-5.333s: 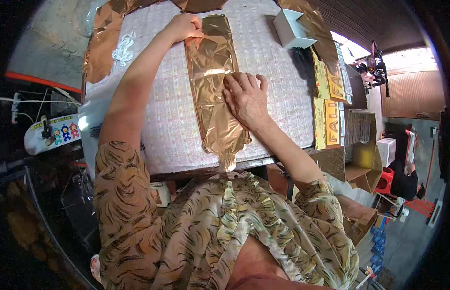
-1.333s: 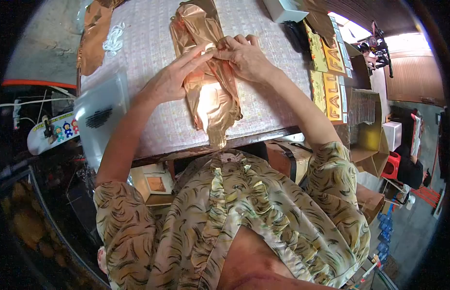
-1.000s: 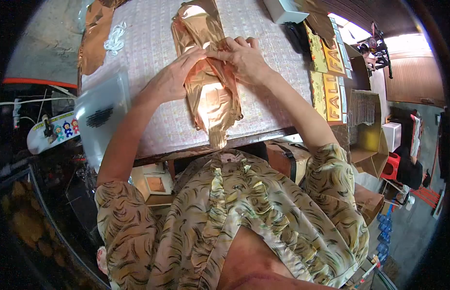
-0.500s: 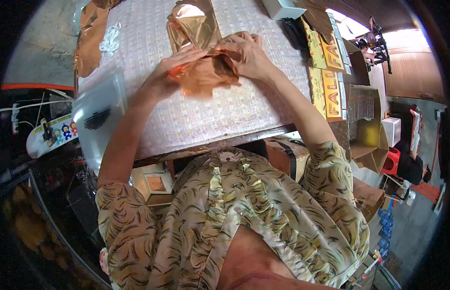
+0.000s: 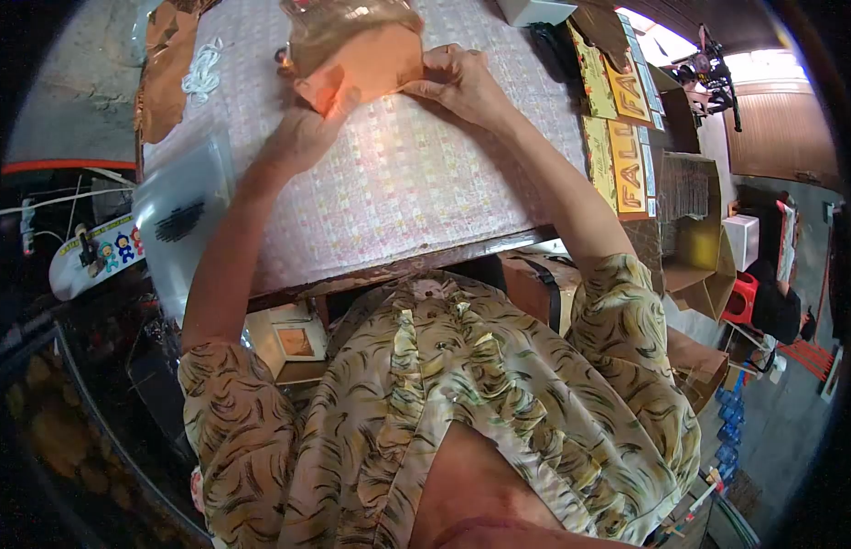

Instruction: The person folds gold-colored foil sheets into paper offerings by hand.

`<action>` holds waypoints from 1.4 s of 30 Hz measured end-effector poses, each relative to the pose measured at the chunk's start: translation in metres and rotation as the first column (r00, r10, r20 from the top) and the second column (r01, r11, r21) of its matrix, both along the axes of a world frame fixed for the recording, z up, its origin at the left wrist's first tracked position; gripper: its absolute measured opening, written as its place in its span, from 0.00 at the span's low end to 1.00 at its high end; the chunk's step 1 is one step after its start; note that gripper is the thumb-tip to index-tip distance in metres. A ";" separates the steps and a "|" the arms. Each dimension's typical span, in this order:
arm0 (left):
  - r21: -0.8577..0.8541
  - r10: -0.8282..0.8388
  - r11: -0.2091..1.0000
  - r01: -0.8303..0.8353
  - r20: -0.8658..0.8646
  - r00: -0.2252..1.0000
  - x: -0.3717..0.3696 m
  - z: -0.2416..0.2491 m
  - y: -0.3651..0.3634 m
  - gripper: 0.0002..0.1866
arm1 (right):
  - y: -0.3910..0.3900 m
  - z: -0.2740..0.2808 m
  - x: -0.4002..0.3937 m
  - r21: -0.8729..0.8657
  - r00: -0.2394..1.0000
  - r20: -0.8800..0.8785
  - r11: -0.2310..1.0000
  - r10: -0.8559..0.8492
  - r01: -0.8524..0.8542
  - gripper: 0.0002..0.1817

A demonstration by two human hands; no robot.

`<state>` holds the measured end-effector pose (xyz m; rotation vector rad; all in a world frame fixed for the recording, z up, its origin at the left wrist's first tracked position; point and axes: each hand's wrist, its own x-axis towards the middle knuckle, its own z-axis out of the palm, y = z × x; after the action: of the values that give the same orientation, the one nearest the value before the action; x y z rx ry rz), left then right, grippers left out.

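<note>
A flat, shiny copper-coloured foil balloon [image 5: 375, 59] stretches between my two hands near the far part of the table, its lower end smooth and its upper part crinkled. My left hand [image 5: 317, 126] pinches its lower left corner, the thumb lying over the foil. At the lower right edge my right hand [image 5: 460, 84] grips it between thumb and curled fingers. Under the balloon lies the pale checked tablecloth [image 5: 398, 192].
More copper foil [image 5: 167, 78] and a bundle of white string [image 5: 201, 73] lie on the left. A clear plastic sleeve [image 5: 183, 224] covers the near left corner. Yellow printed "FALL" packages [image 5: 627, 165] line the right edge, beside an open cardboard box [image 5: 695, 247]. At far right is another person [image 5: 778, 306].
The foil has gone from bunched and folded to spread flat, and has moved away from me. My left hand has shifted to its lower left corner, and my hands are farther apart.
</note>
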<state>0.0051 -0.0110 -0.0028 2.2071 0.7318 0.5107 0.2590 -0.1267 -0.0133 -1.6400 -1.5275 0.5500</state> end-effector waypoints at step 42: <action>-0.229 -0.028 0.973 0.016 -0.047 0.999 0.015 -0.014 0.032 0.36 | -0.010 -0.022 -0.006 0.002 0.942 0.295 0.986 -0.161 0.168 0.12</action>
<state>0.0196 0.0210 -0.0163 2.0166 0.7522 0.3433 0.2527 -0.1371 -0.0350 -1.9143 -1.5765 0.2397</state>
